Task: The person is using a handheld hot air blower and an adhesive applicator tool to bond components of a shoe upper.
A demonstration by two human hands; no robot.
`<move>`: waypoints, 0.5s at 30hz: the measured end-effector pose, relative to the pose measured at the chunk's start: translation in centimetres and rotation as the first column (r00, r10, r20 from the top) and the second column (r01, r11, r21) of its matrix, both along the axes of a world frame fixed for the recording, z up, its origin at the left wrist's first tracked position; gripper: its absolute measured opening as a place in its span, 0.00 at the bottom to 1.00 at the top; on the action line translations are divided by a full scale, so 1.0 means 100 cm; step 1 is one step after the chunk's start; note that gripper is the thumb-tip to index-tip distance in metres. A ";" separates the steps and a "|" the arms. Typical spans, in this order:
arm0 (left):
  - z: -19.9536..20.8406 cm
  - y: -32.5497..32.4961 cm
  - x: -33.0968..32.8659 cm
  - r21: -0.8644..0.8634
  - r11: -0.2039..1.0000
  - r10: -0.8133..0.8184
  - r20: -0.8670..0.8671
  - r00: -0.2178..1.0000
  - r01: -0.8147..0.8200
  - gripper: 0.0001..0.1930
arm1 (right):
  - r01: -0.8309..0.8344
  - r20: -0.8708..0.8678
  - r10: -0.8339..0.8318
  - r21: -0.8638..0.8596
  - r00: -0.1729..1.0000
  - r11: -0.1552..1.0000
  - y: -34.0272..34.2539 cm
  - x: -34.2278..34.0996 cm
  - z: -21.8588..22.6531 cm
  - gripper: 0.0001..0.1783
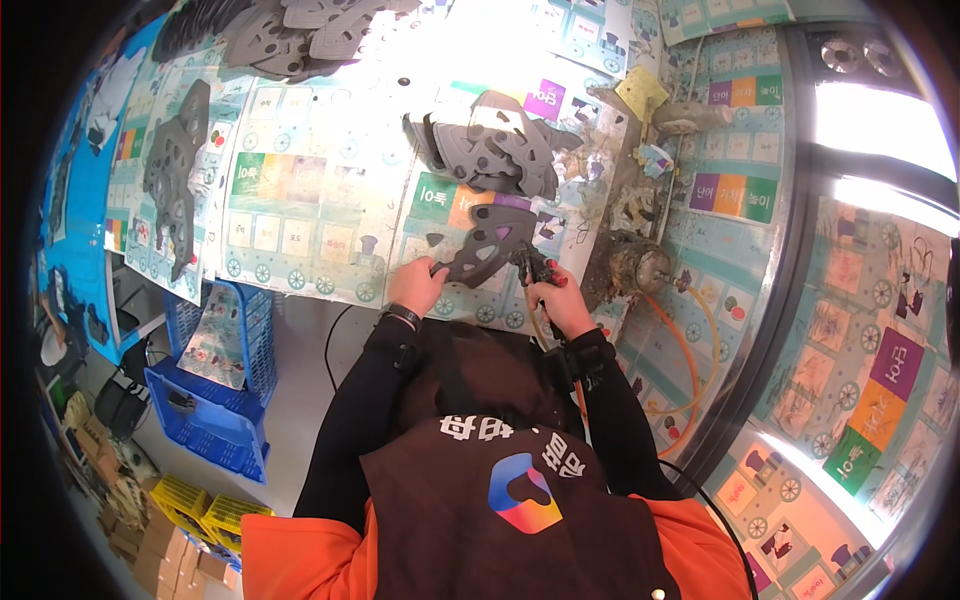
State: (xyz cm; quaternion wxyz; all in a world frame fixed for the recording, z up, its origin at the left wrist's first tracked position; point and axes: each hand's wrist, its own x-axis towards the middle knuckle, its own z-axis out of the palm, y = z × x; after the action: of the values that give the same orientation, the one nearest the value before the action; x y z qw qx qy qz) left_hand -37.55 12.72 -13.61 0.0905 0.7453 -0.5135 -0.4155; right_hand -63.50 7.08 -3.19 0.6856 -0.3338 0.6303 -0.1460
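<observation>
The left hand (417,285) pinched the near-left edge of a grey cut-out foam piece (487,245) lying on the paper-covered table (310,200), while the right hand (560,300) was clenched around a hose-fed tool (533,268) touching its right edge. It looked mid-application; next, steady tracing along that edge seemed required, near the grey stack (495,145) beyond.

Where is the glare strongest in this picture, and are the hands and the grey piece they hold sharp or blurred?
Head view: glare washes out the table top at the upper middle and the bright strips at the right rim; straight edges bend from the fisheye. The left hand, right hand and flat grey cut-out piece are fairly sharp.
</observation>
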 end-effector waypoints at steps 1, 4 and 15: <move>0.000 0.000 0.000 0.000 1.000 0.001 -0.001 1.000 -0.001 0.15 | 0.031 0.038 -0.029 -0.051 0.999 0.998 0.000 0.000 -0.001 0.10; -0.001 0.000 0.001 -0.008 1.000 -0.001 0.001 1.000 0.001 0.15 | 0.023 -0.029 -0.023 -0.006 0.999 1.000 -0.002 -0.003 -0.002 0.10; 0.001 -0.002 0.001 0.102 0.993 0.072 -0.073 0.995 -0.065 0.16 | 0.108 -0.014 -0.109 -0.057 0.994 0.992 -0.013 -0.005 0.008 0.08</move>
State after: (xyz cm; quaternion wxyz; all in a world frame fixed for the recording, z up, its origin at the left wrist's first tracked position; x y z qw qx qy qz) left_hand -37.40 12.52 -13.48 0.0872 0.7495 -0.4626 -0.4655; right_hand -64.04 5.73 -2.36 0.6613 -0.3194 0.6492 -0.1979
